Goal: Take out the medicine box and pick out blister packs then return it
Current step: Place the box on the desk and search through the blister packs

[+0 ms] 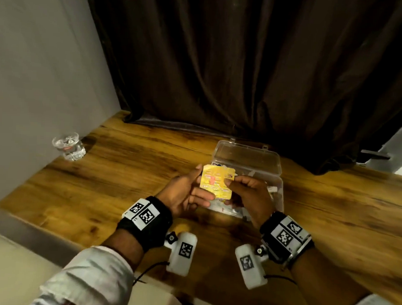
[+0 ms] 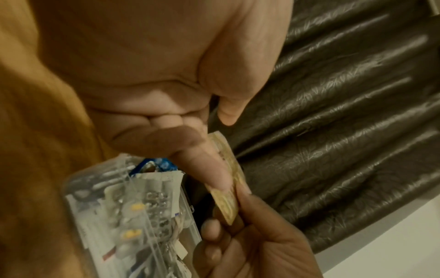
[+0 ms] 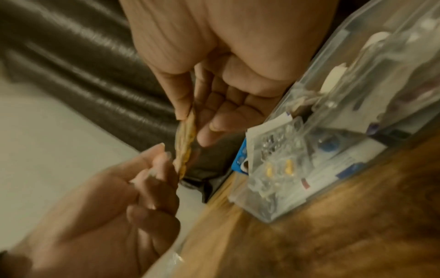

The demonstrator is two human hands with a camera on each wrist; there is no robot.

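A yellow blister pack [image 1: 217, 181] is held upright above the wooden table [image 1: 115, 171], just in front of the clear plastic medicine box [image 1: 269, 179]. My left hand [image 1: 199, 183] pinches its left edge between thumb and fingers. My right hand [image 1: 230, 192] pinches its right edge. The box's lid [image 1: 246, 156] is open and tilted back. Inside lie several more blister packs [image 2: 142, 205], silver and blue ones among them. Both wrist views show the yellow blister pack [image 2: 227, 180] [image 3: 185, 148] edge-on between the two hands, with the medicine box [image 3: 316, 143] beside them.
A glass of water [image 1: 68, 146] stands at the table's far left by the grey wall. A dark curtain [image 1: 246, 61] hangs behind the table and touches its back edge. The table's near edge [image 1: 51, 233] runs below my wrists.
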